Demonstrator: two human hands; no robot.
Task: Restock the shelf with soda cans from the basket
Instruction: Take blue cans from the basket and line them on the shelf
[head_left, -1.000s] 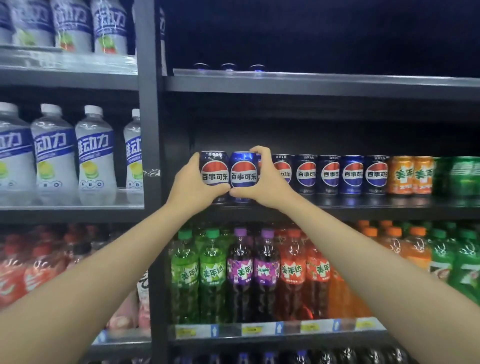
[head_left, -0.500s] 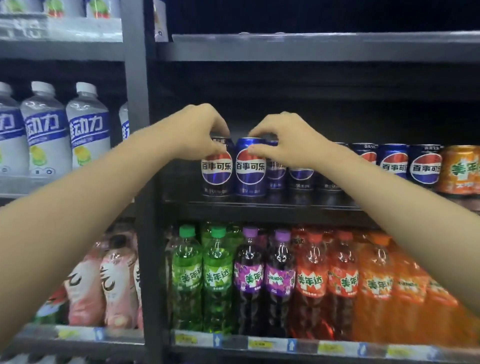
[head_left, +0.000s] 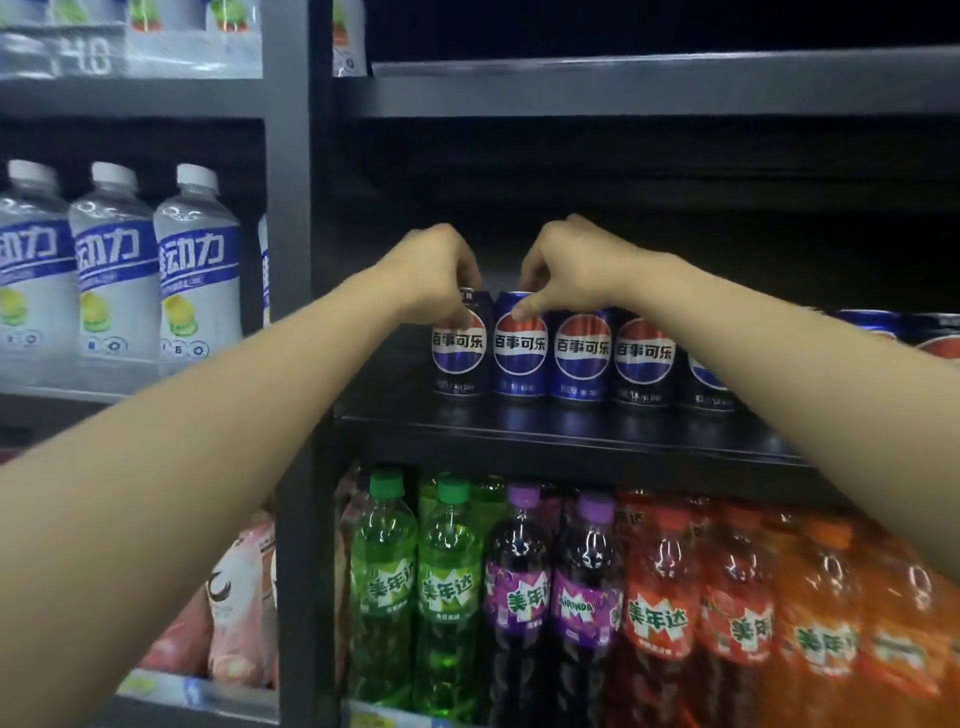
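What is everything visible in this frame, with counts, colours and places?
Pepsi cans: at least five in the front row, blue with red-white-blue logo, middle shelf; more at far right, partly hidden.
White sports-drink bottles: three clear, white with blue labels, left bay.
Green Mirinda bottles: two in front, lower shelf.
Purple Mirinda bottles: two, right of the green.
Orange-red Mirinda bottles: several, further right; count unclear.
Pink bottles: lower left, blurred.
Left hand: fingers curled on the leftmost can's top.
Right hand: pinches the second can's top.
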